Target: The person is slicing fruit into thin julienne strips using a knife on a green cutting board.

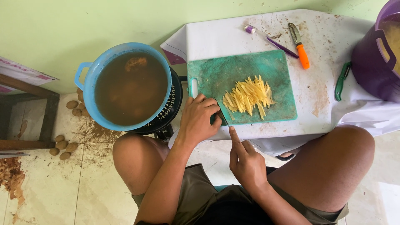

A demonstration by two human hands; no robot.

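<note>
Seen from the head camera, a seated person is working with knees apart at a low surface. Nearest the viewer, the right hand (246,160) is closing around a knife handle that is hidden in the palm, with the index finger stretching forward along the knife (224,118). The thin blade is pointing away from the body and crossing the near left edge of the green cutting board (216,73). Just beyond, the left hand (199,118) is resting at the board's near left corner with its fingers curling downward; whether it is pressing on anything beneath them cannot be told. To the right of that hand, a pile of pale yellow potato strips (248,96) is lying near the middle of the board, apart from both hands. The board is sitting on a stained white sheet (233,35). Left of the board, a blue tub (85,71) of murky brown water is standing on a black burner (166,114). Small brown potatoes (62,146) are lying on the tiled floor further left. Beyond the board, a purple-handled tool (271,39) and an orange-handled peeler (300,46) are lying on the sheet. A green-handled tool (342,79) is lying beside a purple bucket (368,66) at the far right.
</note>
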